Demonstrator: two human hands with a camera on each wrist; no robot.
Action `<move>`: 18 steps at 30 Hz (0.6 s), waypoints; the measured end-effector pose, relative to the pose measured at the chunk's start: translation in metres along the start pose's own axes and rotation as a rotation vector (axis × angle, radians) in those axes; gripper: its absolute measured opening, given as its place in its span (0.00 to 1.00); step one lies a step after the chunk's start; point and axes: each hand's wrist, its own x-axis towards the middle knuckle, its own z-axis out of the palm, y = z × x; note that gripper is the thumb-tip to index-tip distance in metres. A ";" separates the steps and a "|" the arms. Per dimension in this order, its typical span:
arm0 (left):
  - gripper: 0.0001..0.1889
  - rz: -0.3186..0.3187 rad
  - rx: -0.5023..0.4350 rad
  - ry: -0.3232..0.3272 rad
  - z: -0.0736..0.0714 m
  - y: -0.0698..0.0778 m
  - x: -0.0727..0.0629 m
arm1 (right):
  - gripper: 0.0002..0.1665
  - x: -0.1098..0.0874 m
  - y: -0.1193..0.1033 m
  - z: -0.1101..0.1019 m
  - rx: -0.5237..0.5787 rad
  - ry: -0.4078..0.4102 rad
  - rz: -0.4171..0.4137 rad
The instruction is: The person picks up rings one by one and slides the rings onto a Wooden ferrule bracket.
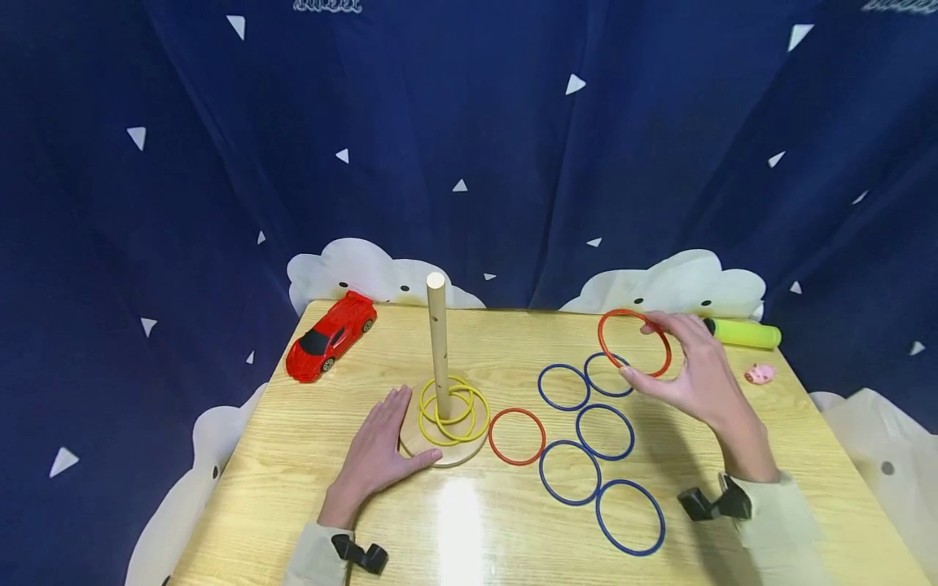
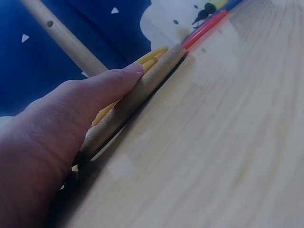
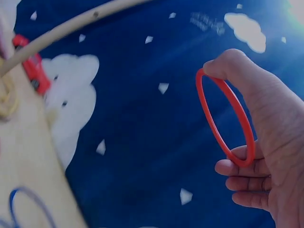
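My right hand [image 1: 696, 370] pinches a red ring [image 3: 241, 115] between thumb and fingers, raised above the far right of the table. In the head view this ring partly overlaps a blue one behind it. My left hand [image 1: 374, 452] lies against the left edge of a round wooden base [image 1: 458, 457], fingers extended and thumb on its front rim. From the base rises an upright wooden peg [image 1: 440, 342]. Several yellow rings [image 1: 488, 415] lie loosely stacked around the peg's foot. Another red ring [image 1: 545, 439] is flat on the table right beside the base.
Several blue rings [image 1: 630, 553] lie flat on the table right of the base. A red toy car [image 1: 322, 346] sits at the back left. Toward the back right are a yellow-green cylinder [image 1: 747, 334] and a small pink pig figure [image 1: 760, 373]. A dark blue curtain [image 1: 469, 122] hangs behind.
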 end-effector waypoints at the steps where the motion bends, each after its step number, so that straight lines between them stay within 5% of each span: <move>1: 0.66 0.001 0.000 0.001 0.000 0.000 0.000 | 0.48 0.007 -0.006 0.001 0.018 0.008 -0.015; 10: 0.66 0.003 -0.009 0.010 -0.001 0.001 0.000 | 0.47 0.070 -0.056 0.013 0.219 0.044 -0.204; 18: 0.66 -0.009 -0.016 -0.014 -0.003 0.001 0.001 | 0.53 0.108 -0.101 0.037 0.262 0.039 -0.354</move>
